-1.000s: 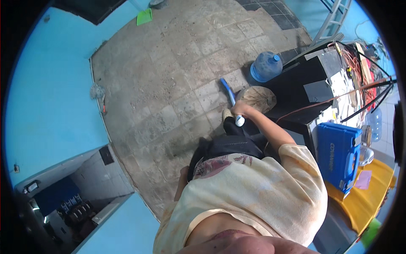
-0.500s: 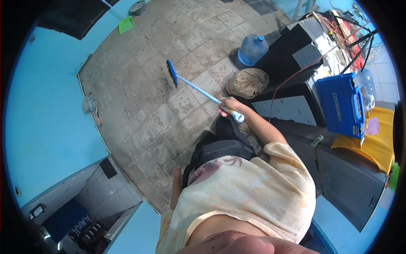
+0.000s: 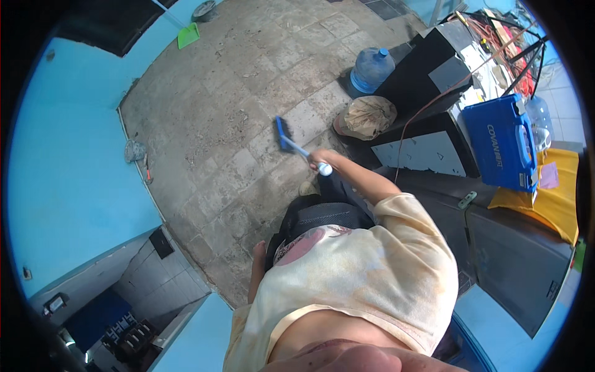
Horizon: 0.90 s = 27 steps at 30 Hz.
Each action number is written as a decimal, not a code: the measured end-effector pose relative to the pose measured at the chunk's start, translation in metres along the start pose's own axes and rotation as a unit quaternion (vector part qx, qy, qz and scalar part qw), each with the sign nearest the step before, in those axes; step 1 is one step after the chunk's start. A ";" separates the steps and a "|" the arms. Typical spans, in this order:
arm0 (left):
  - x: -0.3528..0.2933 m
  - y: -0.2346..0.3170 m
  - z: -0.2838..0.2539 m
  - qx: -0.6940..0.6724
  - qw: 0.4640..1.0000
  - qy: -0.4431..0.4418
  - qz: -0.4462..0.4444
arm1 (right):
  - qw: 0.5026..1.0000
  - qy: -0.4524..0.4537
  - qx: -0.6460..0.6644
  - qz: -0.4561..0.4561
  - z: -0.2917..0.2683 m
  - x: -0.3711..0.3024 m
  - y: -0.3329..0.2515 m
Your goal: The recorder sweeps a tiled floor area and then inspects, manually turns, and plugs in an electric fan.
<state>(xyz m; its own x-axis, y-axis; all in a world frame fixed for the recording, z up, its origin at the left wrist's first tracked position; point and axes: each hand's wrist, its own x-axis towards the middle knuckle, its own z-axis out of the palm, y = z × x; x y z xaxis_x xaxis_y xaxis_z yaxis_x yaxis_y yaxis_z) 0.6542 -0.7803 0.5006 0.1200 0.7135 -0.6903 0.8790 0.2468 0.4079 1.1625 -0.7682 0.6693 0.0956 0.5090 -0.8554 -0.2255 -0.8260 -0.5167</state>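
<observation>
My right hand (image 3: 318, 157) is wrapped round the upper end of a broom (image 3: 283, 133) with a light-blue handle and a blue head with dark bristles. The handle's white tip pokes out on the near side of the fist. The broom head is down at the tiled floor (image 3: 232, 166), a short way ahead of my feet. My left hand (image 3: 259, 249) hangs low beside my left hip, away from the broom. Its fingers are too small and turned away to make out. Loose grit and debris (image 3: 229, 119) lie scattered over the dusty tiles beyond the broom head.
To the right stand a blue water jug (image 3: 372, 71), a full sack (image 3: 367, 118) and black cabinets. A blue tool case (image 3: 501, 144) rests on a grey appliance (image 3: 517, 254). Along the left wall are a bucket (image 3: 134, 150) and a green dustpan (image 3: 188, 36).
The broom head has come nearer to me and to the right across the floor. My right hand has shifted slightly left with the handle. The left hand stays at my side.
</observation>
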 end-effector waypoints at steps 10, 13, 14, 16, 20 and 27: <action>-0.058 0.150 -0.017 -0.236 0.962 -0.043 -0.134 | 0.969 0.025 0.230 -0.084 -0.075 -0.044 -0.004; -0.045 0.136 -0.009 -0.052 0.993 -0.084 -0.066 | 0.991 0.096 -0.008 -0.096 -0.101 -0.098 0.000; -0.037 0.127 -0.004 0.010 0.994 -0.098 -0.044 | 0.992 0.102 -0.050 -0.057 -0.103 -0.110 -0.001; -0.022 0.105 0.011 0.070 0.991 -0.109 -0.029 | 0.984 0.112 -0.119 -0.067 -0.103 -0.097 0.021; -0.015 0.085 0.027 0.110 0.988 -0.105 -0.004 | 0.990 0.112 -0.076 0.031 -0.080 -0.079 -0.004; -0.030 0.159 0.012 0.014 0.988 -0.144 -0.058 | 0.950 -0.115 -0.249 -0.152 -0.060 0.080 -0.010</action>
<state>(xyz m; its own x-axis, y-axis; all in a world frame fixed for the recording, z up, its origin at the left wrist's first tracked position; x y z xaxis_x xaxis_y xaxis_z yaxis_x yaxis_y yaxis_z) 0.7955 -0.7705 0.5787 0.1406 0.4640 -0.8746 0.9065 0.2949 0.3022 1.2311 -0.7339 0.6041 -0.1438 0.7343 -0.6634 0.2711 -0.6155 -0.7400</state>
